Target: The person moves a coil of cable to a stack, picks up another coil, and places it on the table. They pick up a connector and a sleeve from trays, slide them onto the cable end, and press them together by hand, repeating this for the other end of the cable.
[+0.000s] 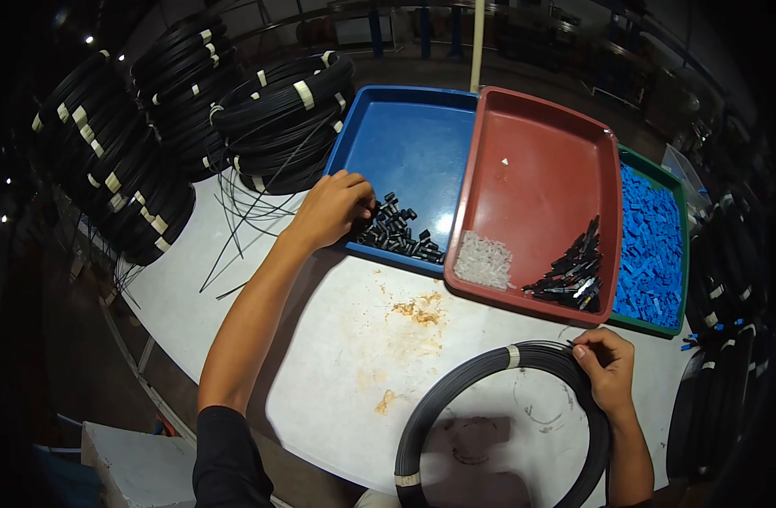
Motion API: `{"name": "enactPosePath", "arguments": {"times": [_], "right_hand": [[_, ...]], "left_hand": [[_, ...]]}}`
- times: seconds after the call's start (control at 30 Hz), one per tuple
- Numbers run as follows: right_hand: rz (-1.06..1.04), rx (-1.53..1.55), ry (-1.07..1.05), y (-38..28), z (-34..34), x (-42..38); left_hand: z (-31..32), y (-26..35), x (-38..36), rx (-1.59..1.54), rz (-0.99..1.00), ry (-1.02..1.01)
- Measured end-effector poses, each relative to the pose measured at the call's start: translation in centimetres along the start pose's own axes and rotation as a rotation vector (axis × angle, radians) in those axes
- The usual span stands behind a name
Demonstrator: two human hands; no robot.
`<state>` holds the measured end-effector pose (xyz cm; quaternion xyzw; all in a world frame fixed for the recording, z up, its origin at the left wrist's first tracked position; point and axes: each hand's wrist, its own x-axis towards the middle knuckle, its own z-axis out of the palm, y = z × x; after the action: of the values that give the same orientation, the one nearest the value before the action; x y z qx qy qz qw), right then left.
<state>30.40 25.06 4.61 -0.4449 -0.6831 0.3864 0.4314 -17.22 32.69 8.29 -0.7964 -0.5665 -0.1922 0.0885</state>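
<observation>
My left hand (335, 208) reaches over the near left rim of the blue tray (422, 118). Its fingers are curled together beside a heap of small black plastic parts (398, 230), and whatever they pinch is hidden. On the right, my right hand (605, 369) pinches the end of a black cable between thumb and fingers. That cable belongs to a coil (422, 423) bound with pale tape, which lies at the table's near edge below the red tray.
The red tray (540, 152) holds clear small pieces (483, 259) and black slim parts (570, 271). Beyond it, a green tray (686, 254) is full of blue pieces (650, 245). Stacked cable coils (109, 169) stand left, with loose ends (236, 212) across the white table (320, 381). More coils (718, 406) hang right.
</observation>
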Motion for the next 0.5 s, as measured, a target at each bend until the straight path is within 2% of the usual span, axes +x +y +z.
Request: {"name": "enactPosePath", "arguments": {"times": [0.03, 0.1, 0.13, 0.23, 0.3, 0.37, 0.43, 0.5], "right_hand": [[-0.001, -0.003, 0.013, 0.1, 0.0, 0.0], [0.003, 0.005, 0.010, 0.3, 0.0, -0.1], [-0.029, -0.005, 0.022, 0.6, 0.0, -0.1], [-0.050, -0.079, 0.012, 0.4, -0.2, -0.1], [-0.111, -0.081, 0.033, 0.8, -0.1, 0.0], [-0.106, -0.061, 0.047, 0.8, -0.1, 0.0], [-0.119, -0.032, 0.079, 1.2, 0.1, 0.0], [-0.093, -0.005, 0.084, 0.1, 0.0, -0.3]], "left_hand": [[-0.3, 0.6, 0.1, -0.002, 0.013, 0.004], [-1.5, 2.3, 0.2, -0.182, -0.178, -0.026], [-0.9, 2.6, 0.0, -0.353, -0.115, 0.086], [-3.2, 8.0, 0.1, -0.546, -0.103, 0.079], [-3.1, 10.7, 0.2, -0.637, -0.006, 0.114], [-2.0, 13.8, 0.3, -0.984, 0.020, 0.143], [-1.1, 17.6, 0.3, -1.210, -0.071, 0.134], [0.1, 20.6, 0.4, -1.267, -0.072, 0.121]]}}
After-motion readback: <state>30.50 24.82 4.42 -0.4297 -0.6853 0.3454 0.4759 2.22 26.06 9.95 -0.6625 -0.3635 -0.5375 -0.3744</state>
